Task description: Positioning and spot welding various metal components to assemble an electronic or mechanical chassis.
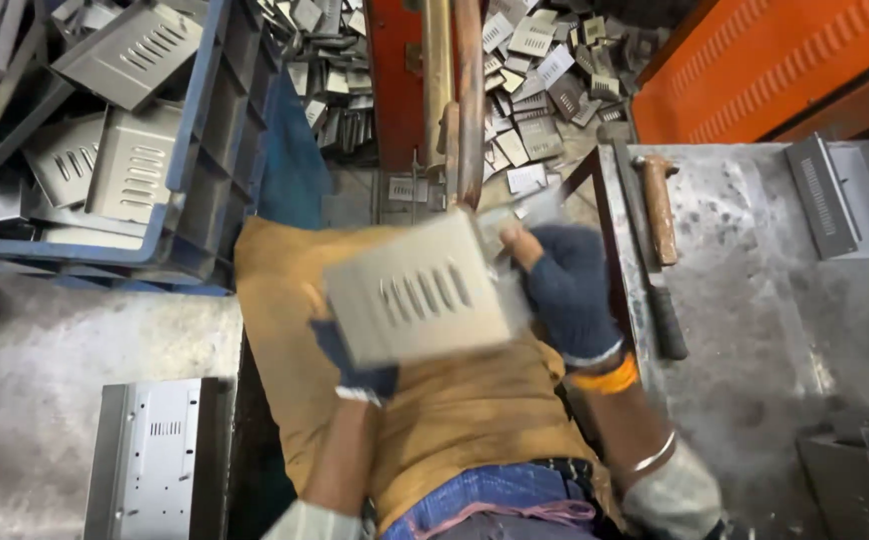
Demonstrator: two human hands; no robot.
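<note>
Louvred metal plate [417,292] is held between both hands over the lap, above a mustard-yellow cloth [285,300], just in front of the upright machine column [455,100]. Plate is tilted, far edge up and to the right; long axis runs roughly left–right w/ a slight rise toward the right. Slots face the camera, in a row near the middle. Plate is motion-blurred, so exact edges are not sharp.

Left hand [355,365], in a dark blue glove, is closed on the plate's near-left corner from underneath; only part of the glove shows below the edge, fingers hidden behind the sheet. Right hand [570,290], also blue-gloved, is closed at the plate's right edge, upper side, w/ an orange cuff at the wrist. Both hands are touching the plate; neither is spread wide. Right hand lies nearer the column and the tabletop [755,300]; left is nearer the body.

Nearby: a hammer [660,205] w/ wooden handle lies on the tabletop, well right of the right hand, next to a dark bar. Another louvred piece [835,195] rests at the tabletop's far right. A blue crate [210,120] of similar plates stands at upper left. A flat panel [155,455] lies at lower left. Scrap offcuts [535,60] are heaped behind the column.
</note>
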